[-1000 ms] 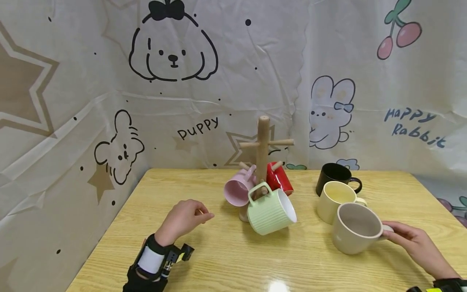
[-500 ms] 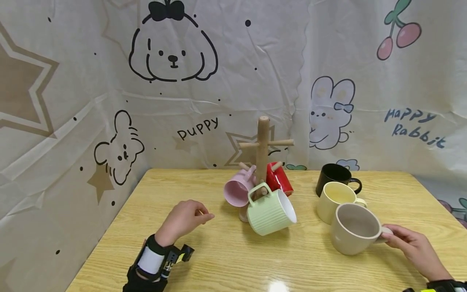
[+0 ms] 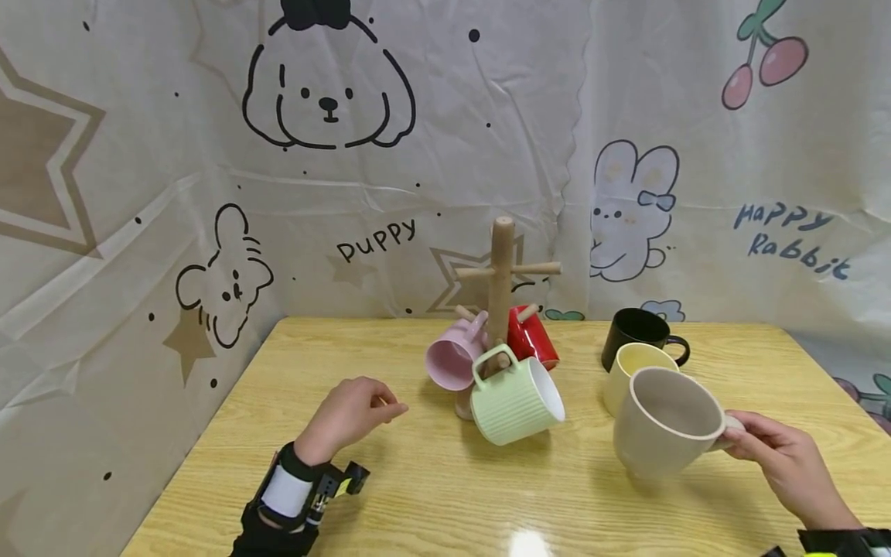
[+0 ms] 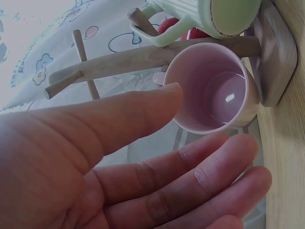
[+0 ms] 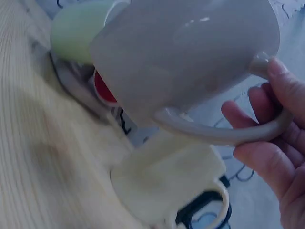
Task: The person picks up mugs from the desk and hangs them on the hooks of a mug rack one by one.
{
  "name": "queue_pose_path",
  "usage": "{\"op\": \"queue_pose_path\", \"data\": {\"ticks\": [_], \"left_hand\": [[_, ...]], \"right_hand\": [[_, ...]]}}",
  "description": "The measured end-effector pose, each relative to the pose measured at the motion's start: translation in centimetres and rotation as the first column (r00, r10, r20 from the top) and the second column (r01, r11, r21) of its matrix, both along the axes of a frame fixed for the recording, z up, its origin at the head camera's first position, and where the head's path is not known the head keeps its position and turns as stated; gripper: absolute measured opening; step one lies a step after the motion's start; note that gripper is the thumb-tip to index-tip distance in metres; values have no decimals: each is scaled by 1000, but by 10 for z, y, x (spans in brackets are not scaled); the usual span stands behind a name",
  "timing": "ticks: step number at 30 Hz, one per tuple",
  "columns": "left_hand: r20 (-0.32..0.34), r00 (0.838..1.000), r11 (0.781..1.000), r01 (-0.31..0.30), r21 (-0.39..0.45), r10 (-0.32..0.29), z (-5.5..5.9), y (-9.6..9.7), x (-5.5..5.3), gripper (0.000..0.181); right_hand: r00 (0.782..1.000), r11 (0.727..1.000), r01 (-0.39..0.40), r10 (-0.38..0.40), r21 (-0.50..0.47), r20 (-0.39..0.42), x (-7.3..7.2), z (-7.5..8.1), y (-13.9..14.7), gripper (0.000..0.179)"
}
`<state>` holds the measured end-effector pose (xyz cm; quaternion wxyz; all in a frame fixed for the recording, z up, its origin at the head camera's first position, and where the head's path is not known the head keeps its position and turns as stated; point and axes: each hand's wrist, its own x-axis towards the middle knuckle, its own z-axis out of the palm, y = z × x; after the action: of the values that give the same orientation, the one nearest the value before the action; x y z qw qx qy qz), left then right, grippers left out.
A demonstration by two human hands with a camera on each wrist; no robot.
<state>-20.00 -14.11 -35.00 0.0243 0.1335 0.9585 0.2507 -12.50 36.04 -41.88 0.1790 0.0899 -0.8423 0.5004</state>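
A beige mug (image 3: 664,429) hangs from my right hand (image 3: 790,464), which pinches its handle (image 5: 224,133); the mug is tilted slightly and lifted off the table. My left hand (image 3: 355,414) is at the left of the wooden mug stand (image 3: 501,286), holding nothing, its fingers loosely bent. On the stand's lower pegs hang a pink mug (image 3: 454,356), a red mug (image 3: 532,340) and a light green ribbed mug (image 3: 515,402). In the left wrist view, the pink mug (image 4: 209,90) lies just beyond my fingers, its mouth facing the camera.
A yellow mug (image 3: 619,383) stands behind the beige one, partly hidden by it. Behind that is a black mug (image 3: 633,333). Two upper pegs (image 3: 536,268) of the stand carry no mug. A printed cloth (image 3: 487,170) hangs behind the wooden table (image 3: 418,495).
My right hand has raised the beige mug from the table and moved it slightly left, covering more of the yellow mug. The left hand stays where it was.
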Motion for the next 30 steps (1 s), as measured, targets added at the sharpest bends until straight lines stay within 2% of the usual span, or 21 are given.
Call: {"op": "queue_pose_path", "data": {"ticks": [5, 10, 16, 23, 26, 30], "left_hand": [[-5, 1000, 1000, 11, 7, -11, 0, 1, 0, 16], [1, 1000, 1000, 11, 8, -11, 0, 1, 0, 16], [2, 1000, 1000, 5, 1, -5, 0, 1, 0, 17], [-4, 1000, 1000, 13, 0, -13, -1, 1, 0, 16], [-4, 1000, 1000, 16, 1, -16, -1, 1, -1, 16], [1, 1000, 1000, 18, 3, -18, -2, 1, -1, 16]], "right_hand": [[999, 984, -53, 50, -168, -20, 1, 12, -16, 32], [997, 969, -72, 72, -235, -6, 0, 29, -34, 31], [996, 973, -87, 90, -214, 3, -2, 50, -64, 28], [984, 948, -180, 177, -261, -36, -5, 66, -104, 27], [984, 956, -177, 179, -233, -13, -6, 71, -121, 24], [976, 951, -201, 214, -235, 32, -7, 75, -140, 18]]}}
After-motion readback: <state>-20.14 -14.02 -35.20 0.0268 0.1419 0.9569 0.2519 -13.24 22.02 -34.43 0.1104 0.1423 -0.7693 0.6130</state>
